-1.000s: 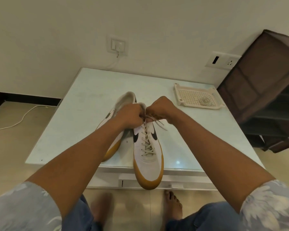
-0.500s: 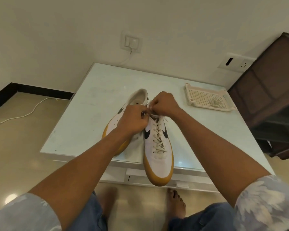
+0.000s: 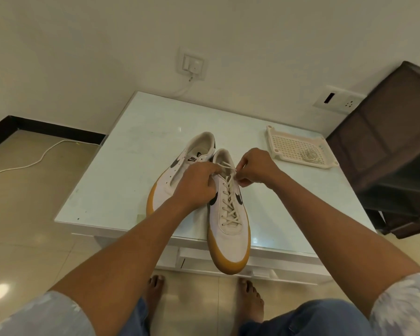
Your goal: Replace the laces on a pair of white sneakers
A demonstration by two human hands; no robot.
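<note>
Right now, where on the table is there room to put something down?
Widest bare patch: table between the left sneaker and the left edge. Also free: the strip behind both heels, toward the wall, and a patch between the laced sneaker and the right edge, in front of the tray. Crowded: the middle, where the left hand and right hand pinch the lace.

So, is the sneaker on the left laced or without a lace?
Without a lace: the left sneaker shows bare eyelets and an open gap down its front. The right sneaker beside it is laced.
</note>
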